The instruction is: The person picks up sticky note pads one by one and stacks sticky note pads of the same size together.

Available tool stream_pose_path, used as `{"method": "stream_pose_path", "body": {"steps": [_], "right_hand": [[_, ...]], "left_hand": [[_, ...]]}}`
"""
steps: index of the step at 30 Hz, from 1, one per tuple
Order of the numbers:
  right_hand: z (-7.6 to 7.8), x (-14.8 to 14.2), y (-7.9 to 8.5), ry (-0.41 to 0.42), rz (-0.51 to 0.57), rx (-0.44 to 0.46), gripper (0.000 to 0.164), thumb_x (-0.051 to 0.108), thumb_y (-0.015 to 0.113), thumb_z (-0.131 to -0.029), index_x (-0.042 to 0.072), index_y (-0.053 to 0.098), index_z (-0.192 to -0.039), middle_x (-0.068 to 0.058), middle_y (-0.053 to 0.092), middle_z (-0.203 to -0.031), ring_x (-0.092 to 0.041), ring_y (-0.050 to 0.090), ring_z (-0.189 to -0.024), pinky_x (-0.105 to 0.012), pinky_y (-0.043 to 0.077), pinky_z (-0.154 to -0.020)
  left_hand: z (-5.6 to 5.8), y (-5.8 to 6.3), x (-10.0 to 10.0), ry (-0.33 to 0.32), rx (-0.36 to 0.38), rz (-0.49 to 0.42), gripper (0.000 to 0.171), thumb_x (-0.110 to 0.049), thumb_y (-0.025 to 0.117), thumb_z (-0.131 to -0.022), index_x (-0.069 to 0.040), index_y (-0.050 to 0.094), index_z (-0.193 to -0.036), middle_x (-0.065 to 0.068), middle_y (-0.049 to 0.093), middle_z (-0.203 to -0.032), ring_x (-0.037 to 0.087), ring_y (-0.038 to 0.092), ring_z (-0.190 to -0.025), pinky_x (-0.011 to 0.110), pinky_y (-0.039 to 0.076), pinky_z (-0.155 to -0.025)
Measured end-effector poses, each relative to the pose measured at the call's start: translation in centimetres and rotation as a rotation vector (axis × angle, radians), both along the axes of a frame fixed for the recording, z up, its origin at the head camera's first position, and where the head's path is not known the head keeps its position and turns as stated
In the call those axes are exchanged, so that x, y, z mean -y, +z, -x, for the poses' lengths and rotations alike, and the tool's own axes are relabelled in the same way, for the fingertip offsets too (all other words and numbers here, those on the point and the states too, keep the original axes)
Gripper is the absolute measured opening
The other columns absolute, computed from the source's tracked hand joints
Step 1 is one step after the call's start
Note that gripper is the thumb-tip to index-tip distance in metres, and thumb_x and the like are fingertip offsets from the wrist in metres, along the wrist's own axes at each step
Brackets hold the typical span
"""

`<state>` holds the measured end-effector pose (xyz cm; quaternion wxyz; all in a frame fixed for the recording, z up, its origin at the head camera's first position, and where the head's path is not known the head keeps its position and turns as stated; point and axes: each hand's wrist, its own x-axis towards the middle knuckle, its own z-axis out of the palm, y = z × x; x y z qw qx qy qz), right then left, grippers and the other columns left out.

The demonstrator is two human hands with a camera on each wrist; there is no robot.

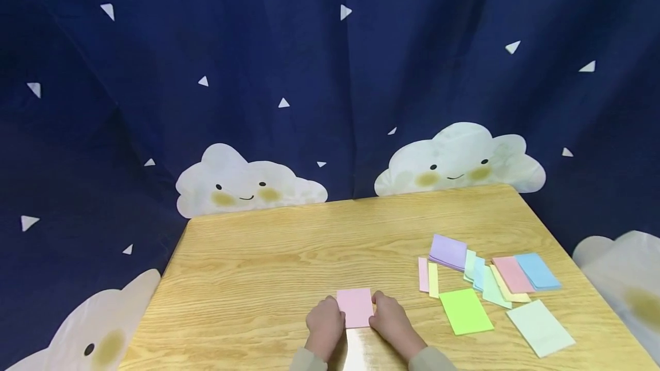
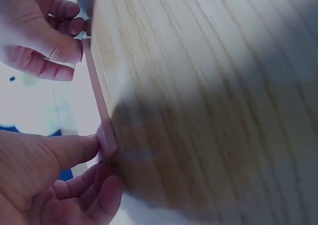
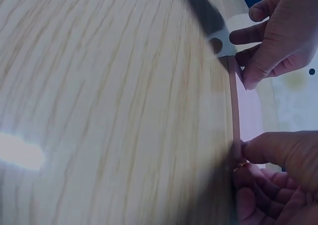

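A square pink sticky-note pad (image 1: 354,305) lies near the front of the wooden table (image 1: 268,256), between both hands. My left hand (image 1: 326,325) pinches its left edge, thumb at the near corner and the other fingers curled. At the opposite edge, my right hand (image 1: 393,322) grips the pad between thumb and fingers. The left wrist view shows the pad's thin side (image 2: 97,86) facing the camera, with the left thumb (image 2: 74,150) on its corner. From the right wrist, the right thumb (image 3: 268,146) presses the near corner of the pad.
To the right lie a purple pad (image 1: 447,249), a lime-green pad (image 1: 466,312), a pale green pad (image 1: 540,328), a blue pad (image 1: 538,271) and a darker pink pad (image 1: 511,275). Narrow pink (image 1: 423,275) and yellow strips (image 1: 433,279) lie beside them. A navy curtain (image 1: 289,44) hangs behind the table.
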<state>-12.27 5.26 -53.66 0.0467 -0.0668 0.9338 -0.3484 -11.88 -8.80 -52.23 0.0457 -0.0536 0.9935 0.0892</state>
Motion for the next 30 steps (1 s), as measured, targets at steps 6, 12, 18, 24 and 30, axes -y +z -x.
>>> {"method": "stream_pose_path", "body": {"steps": [6, 12, 18, 24, 30], "right_hand": [[0.2, 1.3, 0.0, 0.018, 0.001, -0.013, 0.030, -0.003, 0.062, -0.064, -0.006, 0.054, -0.093, 0.001, 0.045, -0.057, -0.011, 0.042, -0.048, -0.026, 0.036, -0.044], [0.5, 2.4, 0.0, 0.047, -0.038, -0.086, 0.031, -0.003, 0.063, -0.062, -0.006, 0.055, -0.091, 0.000, 0.049, -0.059, -0.013, 0.045, -0.050, -0.029, 0.042, -0.048], [0.9, 3.3, -0.3, 0.057, -0.054, -0.065, 0.032, -0.002, 0.064, -0.064, -0.007, 0.056, -0.094, -0.005, 0.054, -0.065, -0.016, 0.048, -0.054, -0.034, 0.046, -0.054], [1.0, 4.3, -0.5, 0.054, -0.065, -0.065, 0.030, -0.001, 0.064, -0.063, -0.005, 0.055, -0.092, -0.013, 0.060, -0.078, -0.026, 0.057, -0.062, -0.037, 0.047, -0.053], [0.8, 4.4, -0.3, 0.066, -0.047, -0.065, 0.028, 0.001, 0.063, -0.067, -0.003, 0.056, -0.093, -0.012, 0.060, -0.079, -0.019, 0.052, -0.057, -0.034, 0.046, -0.052]], "left_hand": [[0.1, 0.0, 1.1, 0.094, 0.006, -0.134, 0.026, -0.019, 0.070, -0.075, 0.002, 0.055, -0.080, 0.008, 0.053, -0.059, 0.020, 0.053, -0.051, 0.037, 0.045, -0.046], [0.1, -0.1, 2.0, 0.165, 0.020, -0.244, 0.023, -0.013, 0.069, -0.075, 0.003, 0.053, -0.080, 0.008, 0.049, -0.059, 0.021, 0.050, -0.051, 0.037, 0.044, -0.045], [0.4, -0.4, 2.7, 0.227, 0.015, -0.276, 0.024, -0.019, 0.065, -0.075, 0.001, 0.051, -0.077, 0.009, 0.049, -0.060, 0.021, 0.050, -0.053, 0.039, 0.042, -0.047], [0.7, -0.4, 3.2, 0.273, -0.019, -0.248, 0.028, -0.020, 0.066, -0.075, 0.003, 0.052, -0.082, 0.012, 0.054, -0.066, 0.028, 0.056, -0.059, 0.042, 0.044, -0.050], [0.8, -0.5, 3.5, 0.287, -0.035, -0.254, 0.031, -0.017, 0.069, -0.073, 0.004, 0.051, -0.084, 0.014, 0.056, -0.070, 0.031, 0.058, -0.061, 0.043, 0.045, -0.050]]}}
